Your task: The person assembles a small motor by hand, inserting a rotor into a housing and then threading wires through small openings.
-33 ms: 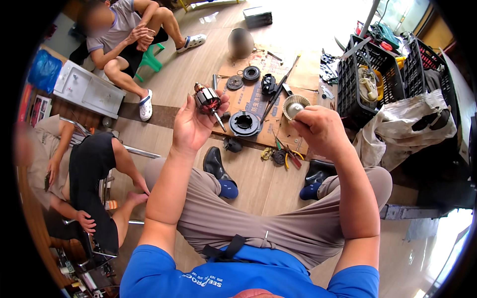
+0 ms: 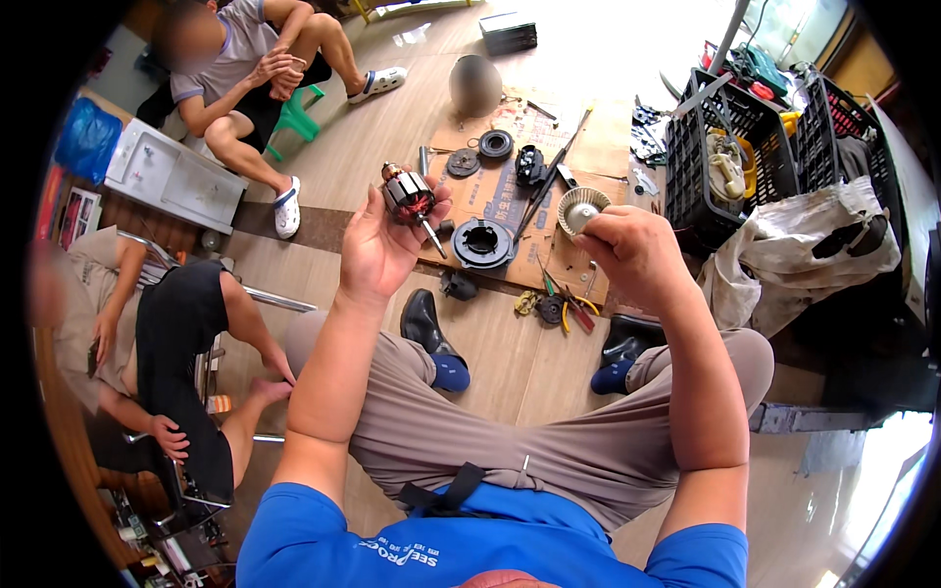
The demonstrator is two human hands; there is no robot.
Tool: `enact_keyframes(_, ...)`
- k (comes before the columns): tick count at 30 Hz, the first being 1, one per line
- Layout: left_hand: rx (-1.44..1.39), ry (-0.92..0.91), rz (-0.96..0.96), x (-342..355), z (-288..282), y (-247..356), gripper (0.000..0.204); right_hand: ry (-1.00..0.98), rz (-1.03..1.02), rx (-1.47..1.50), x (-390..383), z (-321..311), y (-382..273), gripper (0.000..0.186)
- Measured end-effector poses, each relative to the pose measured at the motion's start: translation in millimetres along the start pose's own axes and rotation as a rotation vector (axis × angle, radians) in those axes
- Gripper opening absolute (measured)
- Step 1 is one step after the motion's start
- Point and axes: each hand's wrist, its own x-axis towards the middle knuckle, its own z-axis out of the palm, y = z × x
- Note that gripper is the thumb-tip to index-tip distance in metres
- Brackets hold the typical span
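Note:
My left hand (image 2: 377,245) is closed around a motor armature (image 2: 409,198), which has a silvery core and red-brown windings. Its thin metal shaft points down and to the right. Curled fingers on my right hand (image 2: 632,257) are pressed together at the near edge of a pale round fan wheel (image 2: 580,210). What they pinch, if anything, is hidden. Between my hands, a black ring-shaped housing (image 2: 482,241) lies on the cardboard (image 2: 539,216). Farther off are a black ring (image 2: 496,145), a dark disc (image 2: 464,163) and a black block-shaped part (image 2: 531,165).
Pliers (image 2: 580,312) and small parts lie in front of my right foot. A black crate (image 2: 720,157) and a stained cloth (image 2: 794,260) stand at the right. Two people sit at the left, one with a foot in a white clog (image 2: 287,209). A dark box (image 2: 509,34) is at the back.
My right hand has shifted very slightly up, while the fan wheel keeps its place. My left hand and the armature look the same.

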Motion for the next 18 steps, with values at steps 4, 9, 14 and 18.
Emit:
enact_keyframes(4,0.040,0.023,0.100,1.6,3.0,6.1,0.054,-0.014,0.093,0.034,2.7,3.6,19.2,0.023)
enact_keyframes(9,0.162,-0.014,0.196,2.5,8.0,18.4,0.054,-0.253,0.325,0.026,7.6,4.9,35.4,0.018)
enact_keyframes(14,0.309,-0.095,0.151,-3.0,15.2,1.2,0.055,-0.399,0.125,-0.048,1.8,18.1,16.0,0.077)
enact_keyframes(18,0.434,-0.158,0.089,-8.6,25.9,-16.8,0.058,-0.358,0.047,0.195,8.5,41.7,-11.7,0.070)
